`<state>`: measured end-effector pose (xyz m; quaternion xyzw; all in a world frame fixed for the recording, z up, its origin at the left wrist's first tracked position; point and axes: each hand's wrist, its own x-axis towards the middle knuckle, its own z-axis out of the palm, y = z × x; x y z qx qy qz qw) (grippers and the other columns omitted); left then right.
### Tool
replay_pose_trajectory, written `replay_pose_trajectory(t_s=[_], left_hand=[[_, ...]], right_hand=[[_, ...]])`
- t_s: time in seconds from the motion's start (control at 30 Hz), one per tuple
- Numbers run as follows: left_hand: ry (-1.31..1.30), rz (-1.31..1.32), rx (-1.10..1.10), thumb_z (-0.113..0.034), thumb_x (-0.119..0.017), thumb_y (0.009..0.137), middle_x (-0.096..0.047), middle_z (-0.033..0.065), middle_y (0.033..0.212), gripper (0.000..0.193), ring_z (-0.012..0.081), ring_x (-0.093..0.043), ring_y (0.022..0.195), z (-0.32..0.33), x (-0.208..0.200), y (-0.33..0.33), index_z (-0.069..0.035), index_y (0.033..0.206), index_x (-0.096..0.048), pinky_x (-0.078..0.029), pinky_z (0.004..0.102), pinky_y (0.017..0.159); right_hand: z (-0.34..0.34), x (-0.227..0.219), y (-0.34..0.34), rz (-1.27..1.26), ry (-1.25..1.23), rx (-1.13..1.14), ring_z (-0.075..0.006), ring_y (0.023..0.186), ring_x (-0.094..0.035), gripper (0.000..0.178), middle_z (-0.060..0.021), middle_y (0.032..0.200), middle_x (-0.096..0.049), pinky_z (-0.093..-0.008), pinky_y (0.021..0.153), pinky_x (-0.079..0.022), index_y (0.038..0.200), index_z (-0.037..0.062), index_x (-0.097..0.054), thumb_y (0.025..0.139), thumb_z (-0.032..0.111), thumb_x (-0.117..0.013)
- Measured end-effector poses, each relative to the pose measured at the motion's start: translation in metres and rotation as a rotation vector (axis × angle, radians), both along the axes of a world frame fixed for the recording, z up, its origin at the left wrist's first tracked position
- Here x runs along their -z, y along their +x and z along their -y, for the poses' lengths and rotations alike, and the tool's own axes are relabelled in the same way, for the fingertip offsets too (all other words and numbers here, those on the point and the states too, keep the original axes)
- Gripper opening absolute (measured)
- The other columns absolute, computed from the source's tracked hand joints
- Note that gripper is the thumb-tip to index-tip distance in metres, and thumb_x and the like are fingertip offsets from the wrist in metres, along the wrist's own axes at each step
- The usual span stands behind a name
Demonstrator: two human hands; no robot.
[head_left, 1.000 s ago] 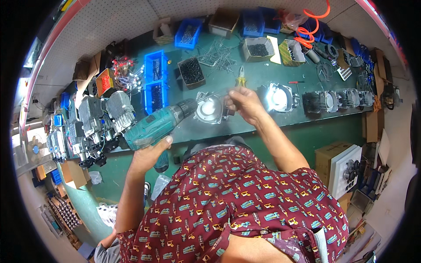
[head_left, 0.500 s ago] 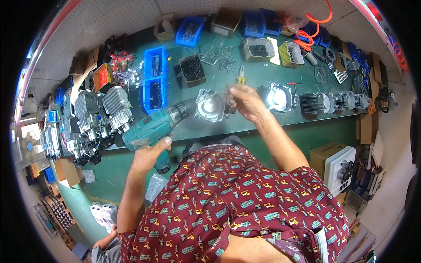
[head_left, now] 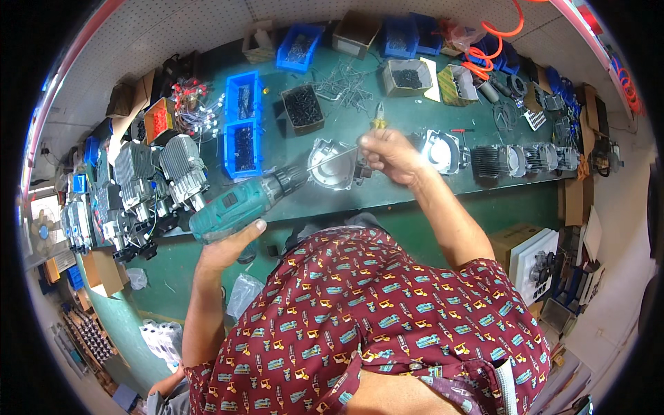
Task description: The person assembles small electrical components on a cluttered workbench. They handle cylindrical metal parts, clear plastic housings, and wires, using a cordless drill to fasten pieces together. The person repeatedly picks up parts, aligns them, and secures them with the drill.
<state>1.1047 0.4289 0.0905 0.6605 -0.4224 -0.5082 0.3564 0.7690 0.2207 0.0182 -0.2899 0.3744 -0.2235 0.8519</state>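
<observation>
My left hand (head_left: 228,250) is wrapped round the grip of a teal cordless drill (head_left: 238,206). The drill lies nearly level, its chuck aimed up and to the right. From the chuck runs a long thin bit (head_left: 333,158), passing above a round silver metal housing (head_left: 330,174) on the bench. At the tip of the bit, the thumb and fingers of my right hand (head_left: 393,155) are pinched together. Whatever sits in that pinch is too small to name. Yellow-handled pliers (head_left: 379,122) lie just beyond my right hand.
Finned metal housings (head_left: 490,162) line the bench's right edge; assembled motor units (head_left: 181,166) crowd its left. Boxes of dark screws (head_left: 302,109), blue bins (head_left: 243,149) and loose hex keys (head_left: 344,84) lie farther back. An orange coiled hose (head_left: 484,59) hangs at back right.
The drill has turned slightly and its lower end shows less beneath my left hand. My right hand has moved a little, still pinched at the tip of the bit.
</observation>
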Motion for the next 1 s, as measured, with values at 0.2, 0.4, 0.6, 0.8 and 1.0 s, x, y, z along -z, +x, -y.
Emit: replay_pose_trajectory(t_s=[0.2,0.4,0.6,0.8,1.0], left_hand=[[0.067,-0.357,-0.064,-0.01,-0.076,0.088,-0.068,0.0111,0.109,0.04,0.0167,-0.065,0.081,-0.01,0.018,0.017,0.0,0.123,-0.062,-0.055,0.0341,0.073],[0.017,-0.288,-0.164,-0.011,-0.074,0.088,-0.068,0.0111,0.101,0.039,0.0181,-0.064,0.077,-0.025,0.015,0.018,0.0,0.123,-0.061,-0.055,0.0344,0.072],[0.069,-0.02,-0.173,-0.011,-0.073,0.089,-0.07,0.0096,0.108,0.035,0.0166,-0.064,0.081,-0.033,-0.001,0.029,-0.002,0.122,-0.064,-0.054,0.0338,0.074],[0.047,0.205,0.001,-0.009,-0.075,0.089,-0.071,0.0038,0.11,0.037,0.0145,-0.065,0.099,-0.015,-0.029,0.014,-0.003,0.124,-0.066,-0.052,0.032,0.089],[-0.007,0.301,0.055,-0.013,-0.082,0.084,-0.072,0.0037,0.109,0.04,0.0123,-0.066,0.093,-0.016,-0.019,0.008,-0.002,0.119,-0.067,-0.053,0.0299,0.083]], right_hand=[[-0.003,-0.011,0.015,0.071,-0.162,0.003,-0.0091,0.069,-0.055,0.026,-0.0061,0.088,-0.065,-0.0224,0.058,-0.045,0.107,-0.0023,-0.066,0.089,0.013,-0.077],[0.003,-0.009,0.028,-0.172,-0.244,-0.008,-0.0089,0.067,-0.053,0.036,-0.0061,0.089,-0.066,-0.0231,0.057,-0.042,0.117,-0.0018,-0.068,0.093,0.026,-0.073],[-0.01,0.002,0.041,-0.807,-1.325,-0.6,-0.0367,0.102,-0.067,0.053,-0.0189,0.11,-0.07,-0.0441,0.09,-0.053,0.119,0.0039,-0.068,0.078,0.034,-0.083],[-0.021,0.006,0.064,-0.949,-1.43,-0.943,-0.0372,0.091,-0.071,0.075,-0.0183,0.092,-0.073,-0.0447,0.079,-0.057,0.117,-0.0031,-0.055,0.066,0.039,-0.09],[-0.02,0.004,0.063,-0.884,-1.439,-0.964,-0.0357,0.09,-0.072,0.07,-0.0183,0.092,-0.073,-0.0446,0.078,-0.057,0.114,-0.0025,-0.055,0.067,0.036,-0.089]])
